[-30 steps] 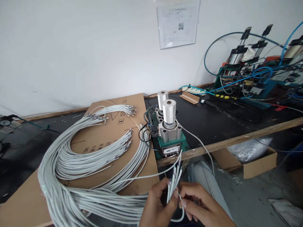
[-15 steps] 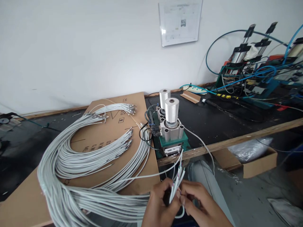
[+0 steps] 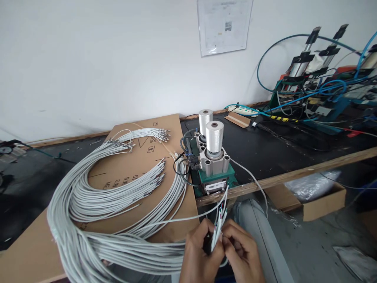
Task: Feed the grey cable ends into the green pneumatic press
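My left hand [image 3: 200, 255] grips a small fan of grey cable ends [image 3: 219, 222] at the bottom centre, their stripped tips pointing up toward the machine. Touching it from the right, my right hand [image 3: 244, 251] pinches one of those cable ends between its fingertips. The cables trail left into a large bundle of grey cables [image 3: 97, 220] curled over a flat cardboard sheet [image 3: 141, 157]. Just above the hands, at the bench edge, stands a small green pneumatic press [image 3: 212, 165] with two silver cylinders.
The black-topped bench [image 3: 279, 153] carries more pneumatic machines with blue hoses [image 3: 318, 86] at the right rear and a power strip [image 3: 241, 111]. An open cardboard box [image 3: 321, 196] with plastic wrap sits below the bench. A paper sheet [image 3: 225, 25] hangs on the wall.
Both hands have drawn closer together and slightly left around the cable ends. The fanned tips have bunched tighter. The view has shifted slightly.
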Motion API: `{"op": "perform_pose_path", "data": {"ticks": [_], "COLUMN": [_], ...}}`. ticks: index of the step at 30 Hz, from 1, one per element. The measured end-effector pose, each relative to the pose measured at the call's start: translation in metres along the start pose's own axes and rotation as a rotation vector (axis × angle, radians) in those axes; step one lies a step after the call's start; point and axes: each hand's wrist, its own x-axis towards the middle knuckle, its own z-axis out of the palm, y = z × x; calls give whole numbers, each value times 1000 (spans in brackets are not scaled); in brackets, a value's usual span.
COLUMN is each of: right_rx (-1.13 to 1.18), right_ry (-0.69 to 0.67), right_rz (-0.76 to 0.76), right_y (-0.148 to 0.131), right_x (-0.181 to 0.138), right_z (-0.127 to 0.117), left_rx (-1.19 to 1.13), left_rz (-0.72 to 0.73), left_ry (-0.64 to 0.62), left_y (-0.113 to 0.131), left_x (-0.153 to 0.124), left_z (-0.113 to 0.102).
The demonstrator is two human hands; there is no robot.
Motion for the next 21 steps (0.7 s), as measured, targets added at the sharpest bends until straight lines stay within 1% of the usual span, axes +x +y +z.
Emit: {"op": "perform_pose_path", "data": {"ticks": [4,7,9,12,17,21], "right_rx": [174,292,332,345,321,256], "right_ry": [35,92,133,170,198,230], "right_rz": [45,79,82,65,85,25], "right_y": [5,8,10,11,11,13], "right_x": [-1,-2,-2,-2,-2,-2], "right_z": [8,16,21,27,31,35], "left_rx": [-17,-6,14,27,-26,-46], "left_rz": [-45,-75,-79,-72,-47,-34], "left_ry": [17,19,20,35,65,96], "left_y": [3,6,8,9,8,7], "left_x": [0,-1,-2,-4,-4,-5], "left_z": [2,2,1,-1,-2,-3]}}
